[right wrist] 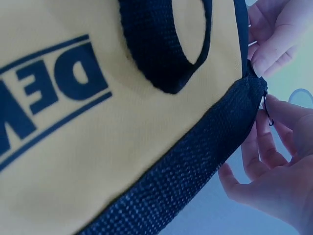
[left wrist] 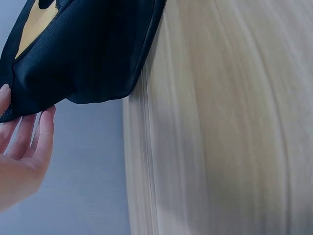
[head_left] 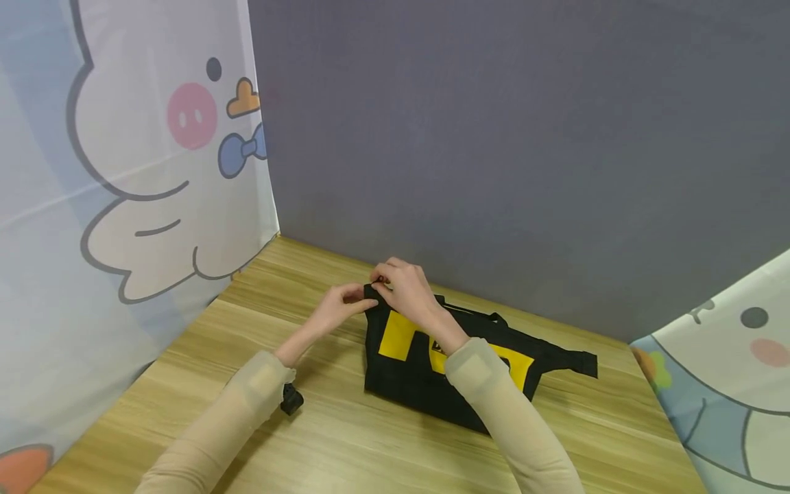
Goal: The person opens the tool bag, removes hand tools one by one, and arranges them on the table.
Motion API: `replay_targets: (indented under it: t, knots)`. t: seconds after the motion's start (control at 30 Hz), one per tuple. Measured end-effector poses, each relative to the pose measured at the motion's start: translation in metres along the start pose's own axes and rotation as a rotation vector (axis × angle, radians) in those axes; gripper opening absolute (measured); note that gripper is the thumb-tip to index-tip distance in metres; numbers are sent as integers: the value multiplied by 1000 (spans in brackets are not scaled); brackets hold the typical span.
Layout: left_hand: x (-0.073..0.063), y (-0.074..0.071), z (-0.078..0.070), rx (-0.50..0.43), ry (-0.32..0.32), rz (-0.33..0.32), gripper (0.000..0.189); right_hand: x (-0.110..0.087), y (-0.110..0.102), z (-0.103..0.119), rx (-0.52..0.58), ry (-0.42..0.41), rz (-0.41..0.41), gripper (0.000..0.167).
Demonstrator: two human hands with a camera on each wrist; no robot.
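A black and yellow zip tool bag [head_left: 432, 387] lies on the wooden table in the head view. At its far left corner, my left hand [head_left: 336, 309] pinches the black fabric between thumb and fingers; the left wrist view shows that hand [left wrist: 29, 161] at the bag's edge. Right beside it, my right hand [head_left: 410, 291] pinches a small dark zipper pull [right wrist: 266, 110] at the same corner. In the right wrist view, both hands meet at the end of the bag's black woven edging [right wrist: 181, 161]. A black handle strap [right wrist: 156, 49] loops over the yellow panel.
The wooden table [head_left: 333, 432] extends around the bag. Behind it stands a grey wall panel [head_left: 494, 137], with cartoon-printed sheets [head_left: 142, 137] on both sides. A small black device [head_left: 291, 399] sits by my left wrist. The bag's tapered black end [head_left: 583, 363] points right.
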State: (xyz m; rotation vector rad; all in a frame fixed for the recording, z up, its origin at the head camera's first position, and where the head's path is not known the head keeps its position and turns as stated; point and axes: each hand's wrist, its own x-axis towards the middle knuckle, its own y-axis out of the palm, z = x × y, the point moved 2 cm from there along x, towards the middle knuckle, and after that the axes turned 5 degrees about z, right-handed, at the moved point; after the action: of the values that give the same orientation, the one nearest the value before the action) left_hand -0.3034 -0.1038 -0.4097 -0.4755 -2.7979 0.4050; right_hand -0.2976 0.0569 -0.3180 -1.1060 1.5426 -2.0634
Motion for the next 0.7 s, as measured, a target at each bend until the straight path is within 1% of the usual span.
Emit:
replay_targets:
  t: [0.03,0.13,0.17,0.23,0.27,0.37,0.53,0.7]
  knots:
    - [0,0,-2,4,-3,-2,22,0,0,0,0,-2,4,7]
    - [0,-2,-1,18,-9,-9,22,0,-2,-1,-15,-1,21,8]
    - [0,-2,-2,22,-21,-11,22,0,-2,-2,-23,-7,20,9]
    - [1,-4,-2,28,-38,-15,24,0,-2,-2,-37,-23,13,9]
    - [1,-6,1,27,-47,-18,25,0,-2,-3,-41,-30,9,9]
    - [2,-8,-1,28,-74,-20,26,0,-3,-3,-43,-51,-7,9]
    - [2,-11,-3,23,-67,-8,28,0,-4,-3,-47,-57,-6,10]
    - [2,-12,-5,-4,-56,5,31,-1,-5,-4,-39,-66,2,11]
